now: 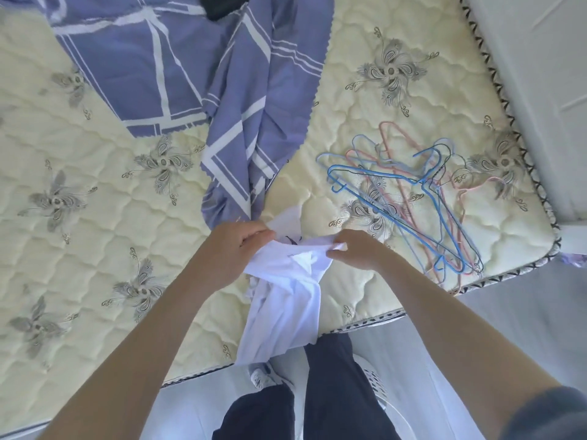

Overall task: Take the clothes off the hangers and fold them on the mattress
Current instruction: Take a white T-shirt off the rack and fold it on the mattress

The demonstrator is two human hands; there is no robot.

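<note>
Head view, centre of the frame: both hands hold a white garment (282,300) above the near edge of the mattress (95,160). The left hand (235,252) has its fingers curled round a bunched part of the upper edge. The right hand (355,254) pinches the same edge between thumb and fingertips, just right of the left hand.

The cloth is gathered rather than spread. Its long axis runs from the hands down toward the lower centre of the frame, leaning slightly left. Its loose end hangs past the mattress border in front of the person's dark trousers. The held edge runs roughly left to right. Whether that edge is the collar or the hem cannot be told, nor whether the small dark mark near the left fingers is a print or a hanger hook.

A pile of bare wire hangers (413,198) lies at right of centre, so this looks like the folding stage for this piece. To do it well, I would slide the hands apart along the edge until it is taut. Then lift so the tail clears the border, and lay it flat on the open quilted area at left. That spot is away from the hangers and the purple checked sheet (178,68) at upper centre. Smooth it before the first crease.
</note>
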